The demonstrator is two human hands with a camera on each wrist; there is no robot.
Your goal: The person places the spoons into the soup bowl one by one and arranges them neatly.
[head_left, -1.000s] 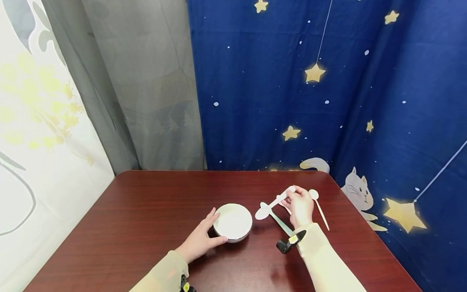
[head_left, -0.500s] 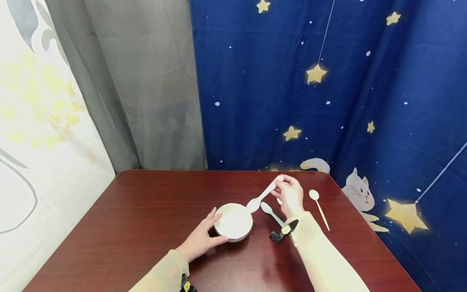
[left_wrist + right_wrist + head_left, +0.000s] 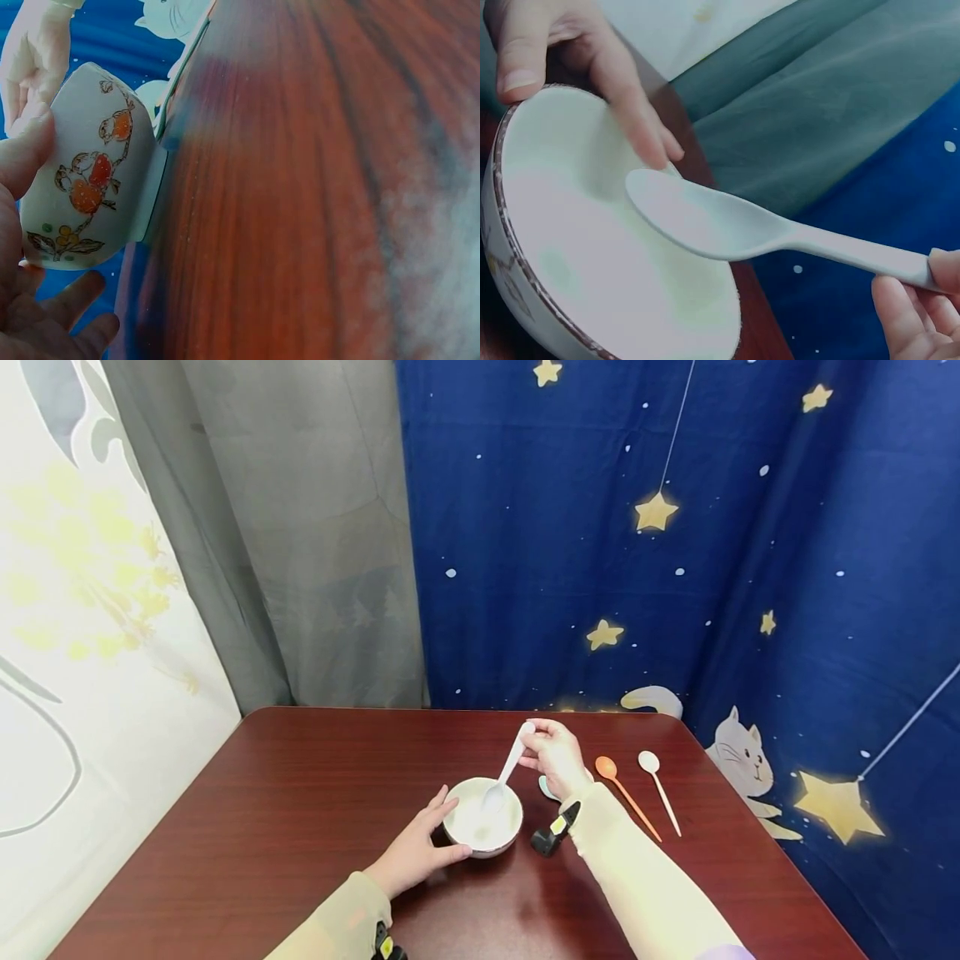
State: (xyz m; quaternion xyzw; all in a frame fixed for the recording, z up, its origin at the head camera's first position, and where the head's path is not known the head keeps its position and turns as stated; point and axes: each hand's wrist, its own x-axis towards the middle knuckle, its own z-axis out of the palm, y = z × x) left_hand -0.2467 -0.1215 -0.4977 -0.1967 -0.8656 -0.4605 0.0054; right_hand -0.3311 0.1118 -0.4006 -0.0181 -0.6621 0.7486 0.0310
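My left hand [image 3: 414, 853] grips the side of a white bowl [image 3: 491, 837], thumb at the near rim and fingers spread over the left edge. The left wrist view shows printed orange and red fruits or birds on the bowl's outer wall [image 3: 90, 176]. Between thumb and fingers, my right hand [image 3: 557, 758] pinches the handle end of a white spoon [image 3: 513, 762]. The spoon slants down to the left, its head over the inside of the bowl. Seen from the right wrist, the spoon's head [image 3: 705, 217] overlaps the pale interior near the left fingertips.
To the right on the dark red wooden table [image 3: 337, 760] lie an orange spoon [image 3: 626, 797] and a cream spoon [image 3: 662, 789]. A pale green spoon [image 3: 547, 787] is mostly hidden behind the right hand and wrist. Curtains [image 3: 525, 568] hang behind the table.
My right hand has moved left with the white spoon, bringing its head from beside the bowl to over its inside. The orange spoon has come into view. The left hand stays at the bowl.
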